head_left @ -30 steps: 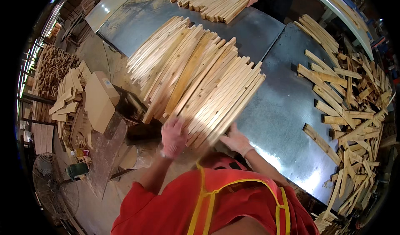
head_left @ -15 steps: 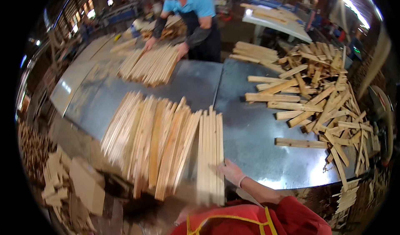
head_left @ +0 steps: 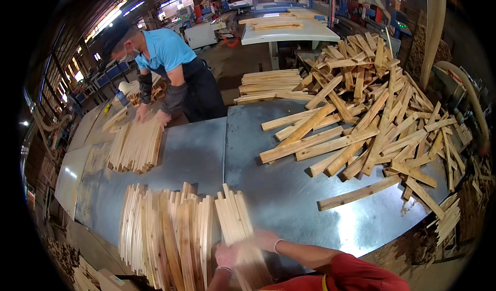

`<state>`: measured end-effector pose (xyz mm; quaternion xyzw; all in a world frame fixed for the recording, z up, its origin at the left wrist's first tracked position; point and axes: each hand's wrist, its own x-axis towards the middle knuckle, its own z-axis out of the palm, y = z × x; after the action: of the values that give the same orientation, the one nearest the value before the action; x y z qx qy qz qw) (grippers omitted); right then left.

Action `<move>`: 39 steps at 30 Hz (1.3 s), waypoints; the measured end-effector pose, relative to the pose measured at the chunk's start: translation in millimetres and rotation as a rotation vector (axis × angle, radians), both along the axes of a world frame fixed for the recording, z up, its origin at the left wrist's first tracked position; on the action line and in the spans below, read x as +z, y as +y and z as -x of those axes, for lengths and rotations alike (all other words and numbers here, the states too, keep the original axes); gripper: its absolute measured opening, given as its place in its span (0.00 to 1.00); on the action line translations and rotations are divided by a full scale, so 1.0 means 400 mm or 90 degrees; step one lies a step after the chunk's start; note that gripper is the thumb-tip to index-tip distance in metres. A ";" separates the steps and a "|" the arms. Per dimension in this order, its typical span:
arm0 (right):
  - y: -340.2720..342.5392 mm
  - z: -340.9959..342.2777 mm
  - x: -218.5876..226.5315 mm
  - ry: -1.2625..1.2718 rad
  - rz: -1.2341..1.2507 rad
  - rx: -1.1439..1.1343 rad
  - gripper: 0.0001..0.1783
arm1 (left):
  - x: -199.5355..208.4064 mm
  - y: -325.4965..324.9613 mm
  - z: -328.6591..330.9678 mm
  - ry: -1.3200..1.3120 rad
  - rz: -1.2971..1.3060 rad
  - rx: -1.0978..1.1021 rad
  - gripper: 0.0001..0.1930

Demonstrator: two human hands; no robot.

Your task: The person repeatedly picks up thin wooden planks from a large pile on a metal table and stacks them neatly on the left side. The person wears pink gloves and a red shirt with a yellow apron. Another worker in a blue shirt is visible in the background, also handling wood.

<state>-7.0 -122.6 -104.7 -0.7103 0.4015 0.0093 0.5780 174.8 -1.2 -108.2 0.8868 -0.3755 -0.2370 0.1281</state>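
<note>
A narrow bundle of pale wooden strips [head_left: 233, 216] lies tilted at the table's near edge, its far ends uneven. My left hand [head_left: 226, 255], in a thin light glove, grips the bundle's left side. From the right side my gloved right hand [head_left: 264, 240] presses against the same strips, slightly blurred by motion. Close by on the left stands a wide row of wooden strips [head_left: 168, 234], some paler and some browner, with a small gap between it and the bundle.
Across the metal table [head_left: 199, 149], a co-worker in a blue shirt [head_left: 168, 51] has both hands on another row of strips [head_left: 135, 146]. A loose heap of wooden pieces [head_left: 372, 120] covers the right side. Behind it sits a stacked pile [head_left: 268, 84]; a white table [head_left: 289, 33] stands farther back.
My view has swung right and up. My left hand has come onto the bundle, which now leans and stands apart from the wide row. The co-worker bends lower over their strips.
</note>
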 end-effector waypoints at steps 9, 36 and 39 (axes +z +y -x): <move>-0.120 0.021 0.439 -0.177 0.245 -0.176 0.51 | 0.470 -0.190 0.093 0.337 0.497 0.046 0.30; 0.203 0.010 0.090 0.012 0.283 -0.013 0.30 | 0.135 0.219 -0.162 -0.369 -0.067 -0.457 0.24; 0.038 0.137 0.130 0.030 0.451 -0.141 0.26 | 0.194 0.185 -0.011 -0.282 -0.036 -0.393 0.30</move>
<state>-61.6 -107.4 -52.9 -0.8182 0.4674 -0.1762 0.2846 179.3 72.8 -30.5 0.7650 -0.6368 -0.0772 -0.0578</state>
